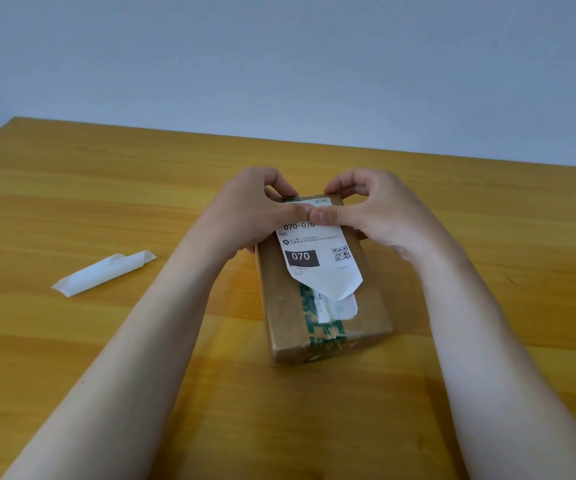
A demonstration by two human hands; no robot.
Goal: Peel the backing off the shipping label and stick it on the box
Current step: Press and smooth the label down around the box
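Shipping label (317,258): white, printed with "070-070", a dark block reading "070" and a QR code; it lies on the top face of the box, its far end pinned under both thumbs, its near end narrowing to a tapered edge that looks slightly raised from the cardboard.
Box (366,306): brown cardboard, long side running away from the camera, standing on the table near its middle; green printed tape (309,310) runs along the top seam and down the near end face.
Old label scrap (340,308): a torn white remnant stuck to the box top, just nearer the camera than the new label's loose end.
Left hand (245,213): fingers curled over the far left edge of the box, thumb pressed flat on the label's upper part; it grips both box and label.
Right hand (373,209): fingers hooked over the far right corner of the box, thumb laid on the label with its tip touching the left thumb; it too clamps box and label.
Backing paper (103,273): a white, partly curled strip lying on the table well to the left of the box, apart from both hands.
Table (72,202): yellow-orange wood grain, meeting a plain pale wall (279,57) at its far edge.
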